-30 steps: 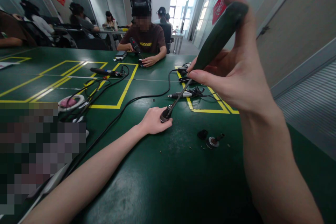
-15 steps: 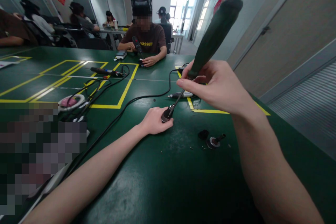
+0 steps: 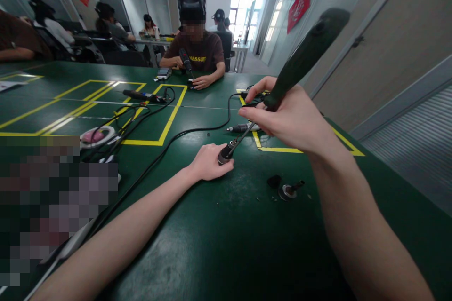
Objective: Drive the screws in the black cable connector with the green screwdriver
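Observation:
My left hand [image 3: 206, 162] is closed around a small dark cylindrical part [image 3: 224, 155] with a metal end, held against the green tabletop. In my right hand [image 3: 294, 120] is a screwdriver with a thick dark-green handle [image 3: 312, 51], slanting up to the right. Its thin shaft [image 3: 247, 132] runs down to the cylindrical part's upper end; whether the tip is seated there I cannot make out. To the right of my left hand lie a small black piece [image 3: 274, 181] and a round, metal-rimmed part with a short stem [image 3: 287, 192].
A grey pen-shaped tool [image 3: 238, 128] lies behind my hands. A black cable [image 3: 190, 130] crosses the table on the left, near a white ring with pink inside [image 3: 110, 137]. Another tool [image 3: 143, 96] lies farther back. Opposite, a person [image 3: 197, 51] holds a black tool [image 3: 184, 59].
The screwdriver's handle has tipped to the right and slightly down, and my right hand has shifted with it, the index finger reaching out more. My left hand keeps its place.

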A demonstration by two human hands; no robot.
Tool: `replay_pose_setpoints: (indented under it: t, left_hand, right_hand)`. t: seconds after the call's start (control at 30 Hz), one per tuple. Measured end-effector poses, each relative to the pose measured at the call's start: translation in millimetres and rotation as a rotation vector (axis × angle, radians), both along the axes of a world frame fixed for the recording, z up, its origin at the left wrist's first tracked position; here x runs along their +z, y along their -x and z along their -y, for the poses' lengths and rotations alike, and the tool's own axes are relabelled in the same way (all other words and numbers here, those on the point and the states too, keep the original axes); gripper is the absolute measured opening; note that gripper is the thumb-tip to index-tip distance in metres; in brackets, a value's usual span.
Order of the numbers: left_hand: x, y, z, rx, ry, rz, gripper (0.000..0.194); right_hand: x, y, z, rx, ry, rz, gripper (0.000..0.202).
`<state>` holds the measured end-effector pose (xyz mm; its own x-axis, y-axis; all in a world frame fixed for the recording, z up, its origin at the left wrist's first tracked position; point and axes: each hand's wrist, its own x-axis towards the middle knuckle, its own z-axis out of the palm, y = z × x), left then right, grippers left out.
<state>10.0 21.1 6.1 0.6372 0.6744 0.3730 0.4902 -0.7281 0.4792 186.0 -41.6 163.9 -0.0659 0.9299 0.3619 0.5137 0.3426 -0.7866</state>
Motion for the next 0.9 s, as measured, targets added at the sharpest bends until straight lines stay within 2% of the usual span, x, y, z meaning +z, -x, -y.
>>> replay_pose_setpoints:
  t: [0.13,0.3,0.57,0.9]
  left_hand:
    - [-1.3,0.5,-0.4,0.005,0.001,0.004,0.027]
    - [-3.5,-0.1,-1.4,-0.001,-0.004,0.013,0.026]
    - [-4.5,-1.1,-2.0,-0.001,-0.007,0.021,0.029]
    - [-3.4,-1.1,-1.4,0.003,0.007,0.015,0.027]
  right_hand:
    - [-1.9,1.3,-1.8,-0.047,-0.034,-0.009,0.027]
    - [-3.5,1.8,-1.8,-0.025,-0.103,-0.005,0.032]
    - [-4.0,1.1,-0.2,0.013,-0.053,-0.040,0.038]
    - [-4.7,-0.6,-3.1,0.039,-0.019,0.035,0.026]
